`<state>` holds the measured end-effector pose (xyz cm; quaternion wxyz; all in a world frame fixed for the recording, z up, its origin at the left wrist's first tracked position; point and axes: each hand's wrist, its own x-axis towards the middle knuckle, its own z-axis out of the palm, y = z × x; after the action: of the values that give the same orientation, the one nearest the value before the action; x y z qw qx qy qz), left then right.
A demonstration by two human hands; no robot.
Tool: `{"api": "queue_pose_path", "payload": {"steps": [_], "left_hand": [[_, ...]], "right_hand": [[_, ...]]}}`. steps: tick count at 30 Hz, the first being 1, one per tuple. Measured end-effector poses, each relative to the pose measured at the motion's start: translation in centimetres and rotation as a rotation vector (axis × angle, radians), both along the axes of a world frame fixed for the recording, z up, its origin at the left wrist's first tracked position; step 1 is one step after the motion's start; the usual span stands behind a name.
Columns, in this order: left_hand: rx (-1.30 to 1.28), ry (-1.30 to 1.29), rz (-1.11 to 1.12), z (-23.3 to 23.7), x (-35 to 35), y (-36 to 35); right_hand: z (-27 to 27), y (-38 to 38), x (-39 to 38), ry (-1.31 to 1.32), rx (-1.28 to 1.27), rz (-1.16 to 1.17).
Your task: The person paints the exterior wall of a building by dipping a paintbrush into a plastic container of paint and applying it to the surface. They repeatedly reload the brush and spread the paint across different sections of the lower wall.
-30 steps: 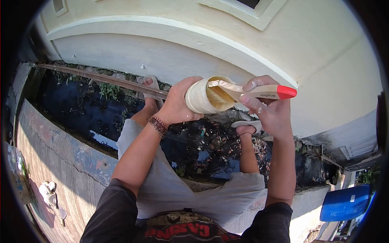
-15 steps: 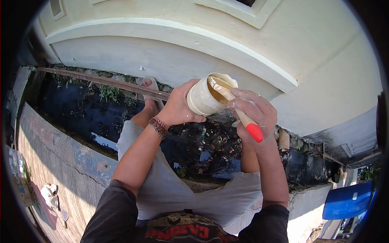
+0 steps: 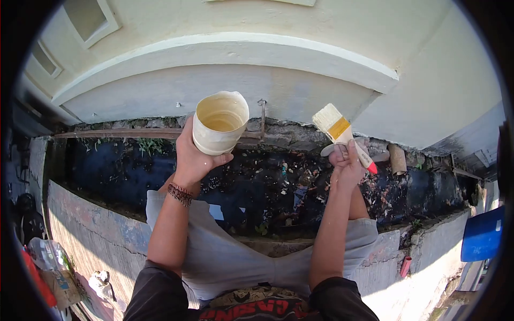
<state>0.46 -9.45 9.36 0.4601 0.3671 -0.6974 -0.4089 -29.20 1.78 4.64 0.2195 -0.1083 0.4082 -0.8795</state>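
My left hand (image 3: 199, 156) is wrapped round a cream plastic paint container (image 3: 218, 140), its open mouth tipped towards me. Pale residue coats the inside, and yellowish liquid seems to lie at the bottom. Out to the right, my right hand (image 3: 349, 167) grips a flat paintbrush (image 3: 339, 128) by its wooden handle. The brush has whitish, paint-loaded bristles pointing up and left, a yellow band and a red handle end. It is held apart from the wall (image 3: 300, 88) in this view.
A ditch of dark water and litter (image 3: 257, 182) runs beneath me, with a metal bar (image 3: 118, 134) along its far side. A concrete ledge (image 3: 101, 214) lies on the near side. A blue barrel (image 3: 482, 234) stands at right, and a clear plastic container (image 3: 47, 251) at lower left.
The brush has come out of the container and moved right, bristles now up. My left hand has shifted left with the container. The camera view has turned too.
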Motion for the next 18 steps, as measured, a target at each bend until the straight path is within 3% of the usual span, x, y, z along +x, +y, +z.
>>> {"api": "queue_pose_path", "payload": {"steps": [3, 6, 8, 11, 15, 18], "left_hand": [[0.061, 0.021, 0.013, 0.2, 0.0, -0.1], [0.109, -0.053, 0.011, 0.2, 0.3, -0.2], [0.156, -0.064, 0.017, 0.3, 0.0, 0.0], [0.081, -0.093, 0.033, 0.0, 0.0, 0.1], [0.245, -0.115, 0.055, 0.3, -0.1, 0.7], [0.284, -0.167, 0.05, 0.5, -0.3, 0.8]], "right_hand": [[-9.6, -2.2, -0.4, -0.19, 0.029, -0.071], [-13.5, -5.3, 2.5, -0.285, 0.121, -0.126], [-15.2, -7.3, 4.3, -0.251, 0.082, -0.04], [-12.9, -9.9, 5.8, -0.025, -0.038, -0.038], [-7.1, -13.6, 4.9, 0.22, -0.193, -0.132], [-11.0, -15.5, 4.7, 0.166, -0.157, -0.161]]}}
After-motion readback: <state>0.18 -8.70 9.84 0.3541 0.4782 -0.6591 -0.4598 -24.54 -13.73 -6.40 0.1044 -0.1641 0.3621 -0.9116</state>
